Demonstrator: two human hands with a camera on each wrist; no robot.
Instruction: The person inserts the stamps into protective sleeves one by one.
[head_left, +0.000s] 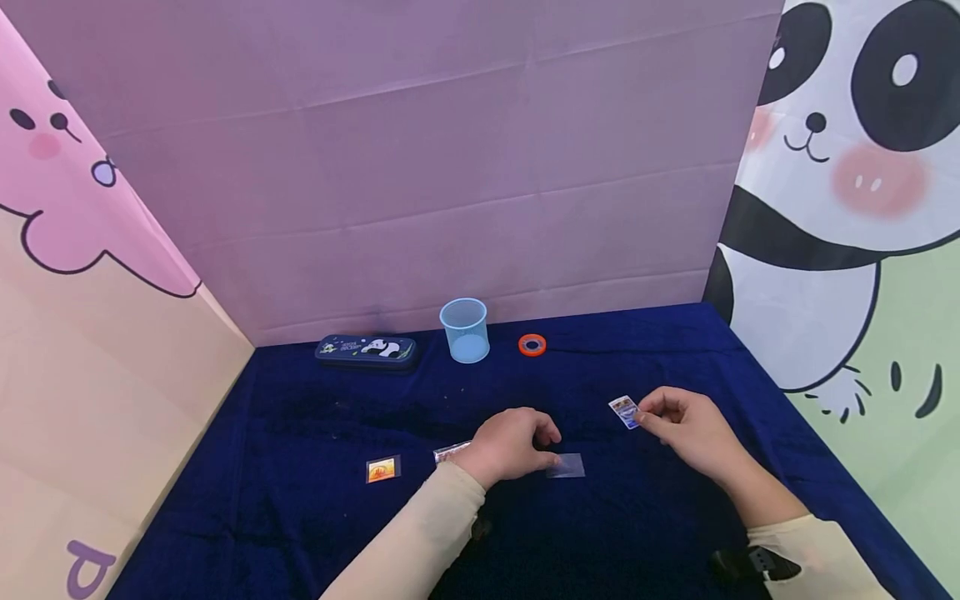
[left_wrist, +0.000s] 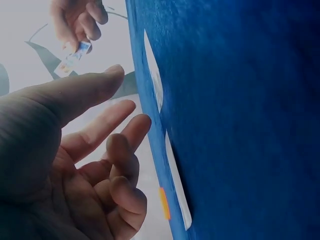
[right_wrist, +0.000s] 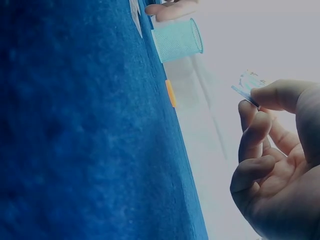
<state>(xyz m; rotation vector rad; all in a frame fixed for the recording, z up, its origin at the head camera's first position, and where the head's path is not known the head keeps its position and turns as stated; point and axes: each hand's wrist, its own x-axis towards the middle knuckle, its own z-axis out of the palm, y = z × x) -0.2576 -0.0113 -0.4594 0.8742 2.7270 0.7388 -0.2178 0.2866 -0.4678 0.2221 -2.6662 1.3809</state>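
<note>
Between thumb and fingertips, my right hand (head_left: 693, 429) pinches a small printed card (head_left: 624, 412) by one corner, held above the blue cloth. In the right wrist view that card (right_wrist: 246, 87) stands out past the thumb. My left hand (head_left: 513, 446) hovers low over the cloth, thumb and fingers spread apart with nothing between them. Right by its thumb lies a small clear plastic sleeve (head_left: 572, 467). Another card-like piece (head_left: 447, 452) shows partly from behind the left wrist. Farther left lies an orange and yellow card (head_left: 382, 470) inside a clear sleeve.
Along the back of the blue cloth (head_left: 300, 533) stand a dark pencil case (head_left: 366, 351) with a panda on it, a light blue mesh cup (head_left: 465, 332) and an orange-red ring of tape (head_left: 532, 345). Hanging fabric encloses the back and both sides.
</note>
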